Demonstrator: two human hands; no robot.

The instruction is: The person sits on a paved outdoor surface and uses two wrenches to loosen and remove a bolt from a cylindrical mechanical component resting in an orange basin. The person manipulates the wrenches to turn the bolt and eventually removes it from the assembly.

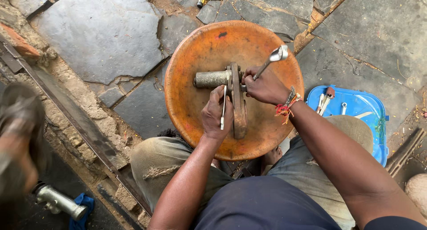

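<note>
A rusty metal part (235, 98), a flat bracket with a grey cylindrical stub (210, 79), rests on a round orange stool top (195, 109). My left hand (216, 115) grips a slim flat wrench (223, 110) set against the bracket's near side. On the far side of the bracket my right hand (265, 85) holds a shiny ring spanner (272, 61), its ringed end raised up and to the right. A red and yellow thread band sits on the right wrist.
A blue plastic tray (356, 109) with several tools lies on the stone floor at right. A metal rail (66, 109) runs diagonally at left. Another person's blurred head shows at the left edge, near a grey metal cylinder (55, 200) on a blue cloth.
</note>
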